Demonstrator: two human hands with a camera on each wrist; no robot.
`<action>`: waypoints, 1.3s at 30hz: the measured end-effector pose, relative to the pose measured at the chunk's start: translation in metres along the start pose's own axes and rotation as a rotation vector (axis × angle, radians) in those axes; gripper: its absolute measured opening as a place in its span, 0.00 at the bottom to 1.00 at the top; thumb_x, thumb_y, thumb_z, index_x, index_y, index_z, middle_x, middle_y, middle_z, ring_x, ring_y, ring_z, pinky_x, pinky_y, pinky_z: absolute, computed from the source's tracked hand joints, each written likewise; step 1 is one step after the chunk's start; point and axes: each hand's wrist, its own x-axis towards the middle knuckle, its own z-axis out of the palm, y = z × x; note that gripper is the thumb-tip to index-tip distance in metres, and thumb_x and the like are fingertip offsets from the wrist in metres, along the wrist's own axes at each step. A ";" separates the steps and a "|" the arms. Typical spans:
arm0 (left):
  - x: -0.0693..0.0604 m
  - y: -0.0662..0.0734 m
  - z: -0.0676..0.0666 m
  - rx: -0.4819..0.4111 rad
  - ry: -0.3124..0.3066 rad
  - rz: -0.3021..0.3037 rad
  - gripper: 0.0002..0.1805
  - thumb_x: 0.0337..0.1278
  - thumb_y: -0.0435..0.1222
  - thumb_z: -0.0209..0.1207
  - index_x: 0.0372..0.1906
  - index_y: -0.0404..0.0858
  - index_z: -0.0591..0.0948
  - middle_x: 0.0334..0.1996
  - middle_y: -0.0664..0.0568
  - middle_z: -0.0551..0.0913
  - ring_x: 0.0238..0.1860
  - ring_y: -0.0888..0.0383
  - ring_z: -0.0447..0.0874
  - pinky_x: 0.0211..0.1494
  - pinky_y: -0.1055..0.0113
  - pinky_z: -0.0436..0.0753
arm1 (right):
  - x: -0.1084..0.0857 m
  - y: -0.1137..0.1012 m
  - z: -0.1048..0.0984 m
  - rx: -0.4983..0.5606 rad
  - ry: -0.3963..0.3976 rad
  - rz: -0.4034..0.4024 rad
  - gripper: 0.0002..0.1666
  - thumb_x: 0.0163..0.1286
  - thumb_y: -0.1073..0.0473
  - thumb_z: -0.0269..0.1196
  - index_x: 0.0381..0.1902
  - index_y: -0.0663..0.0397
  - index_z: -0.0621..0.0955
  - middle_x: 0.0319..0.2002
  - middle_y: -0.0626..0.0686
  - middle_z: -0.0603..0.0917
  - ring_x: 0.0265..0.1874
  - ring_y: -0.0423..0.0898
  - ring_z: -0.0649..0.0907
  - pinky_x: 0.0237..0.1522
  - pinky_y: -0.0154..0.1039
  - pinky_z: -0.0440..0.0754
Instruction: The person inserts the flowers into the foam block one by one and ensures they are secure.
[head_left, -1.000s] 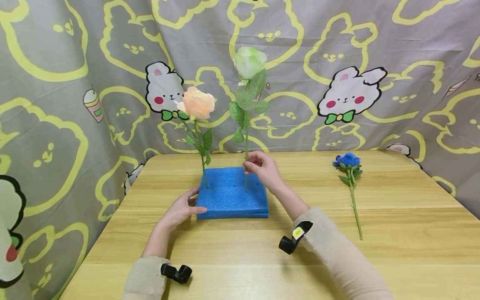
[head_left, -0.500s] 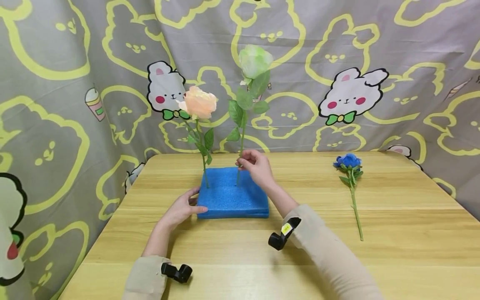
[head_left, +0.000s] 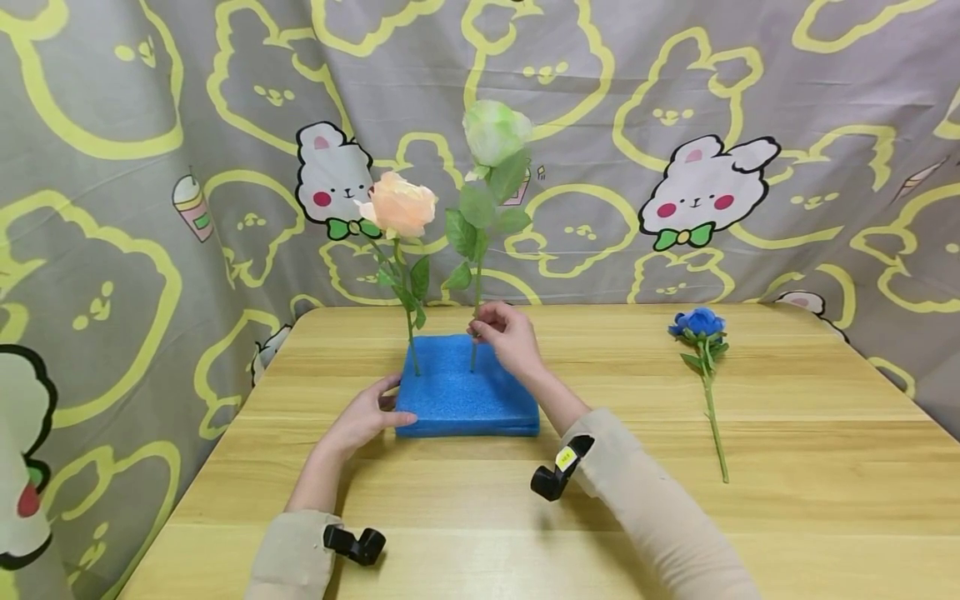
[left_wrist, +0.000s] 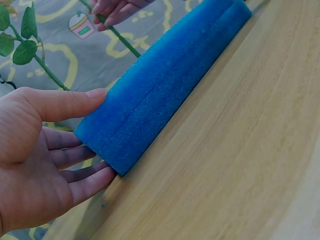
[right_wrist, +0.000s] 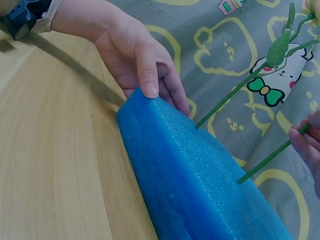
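1. a person's left hand [head_left: 367, 417] grips the near left corner of a square blue foam block [head_left: 465, 404], thumb pressed on the top edge and fingers against the side.
2. the right hand [head_left: 512, 340] pinches, between thumb and fingers, the lower green stem of a pale green-and-white rose [head_left: 495, 133]. the rose stands nearly upright above the block, and the stem's lower end meets the foam's top (how deep it sits, if at all, i cannot tell).
3. a peach rose [head_left: 401, 206] with green leaves stands in the same block, near its left side, leaning slightly left; it is the shorter of the two.
4. the block lies flat on a wood-grain table [head_left: 825, 400], a seam running along its front face.
5. a blue flower [head_left: 699, 322] lies on the table well to the right, bloom toward the far edge, stem toward the person.
6. both arms wear beige sleeves [head_left: 660, 508], each with a small black camera [head_left: 356, 546] at the wrist.
7. behind hangs a grey curtain [head_left: 570, 242] printed with yellow outlines and white cartoon rabbits.
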 end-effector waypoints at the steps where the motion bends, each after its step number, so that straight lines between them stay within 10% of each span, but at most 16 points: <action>1: 0.000 0.000 0.000 -0.001 -0.001 0.001 0.48 0.50 0.34 0.65 0.70 0.29 0.49 0.70 0.36 0.50 0.66 0.36 0.56 0.63 0.44 0.60 | 0.000 -0.001 0.000 -0.008 -0.005 -0.001 0.07 0.64 0.73 0.57 0.40 0.72 0.77 0.35 0.66 0.81 0.36 0.57 0.83 0.38 0.42 0.82; 39: 0.000 -0.001 0.000 -0.007 0.003 -0.008 0.47 0.50 0.34 0.65 0.70 0.29 0.50 0.70 0.36 0.51 0.66 0.36 0.55 0.63 0.43 0.60 | -0.005 0.024 0.000 -0.272 -0.044 0.029 0.06 0.58 0.68 0.65 0.34 0.65 0.81 0.27 0.54 0.83 0.26 0.43 0.79 0.29 0.34 0.78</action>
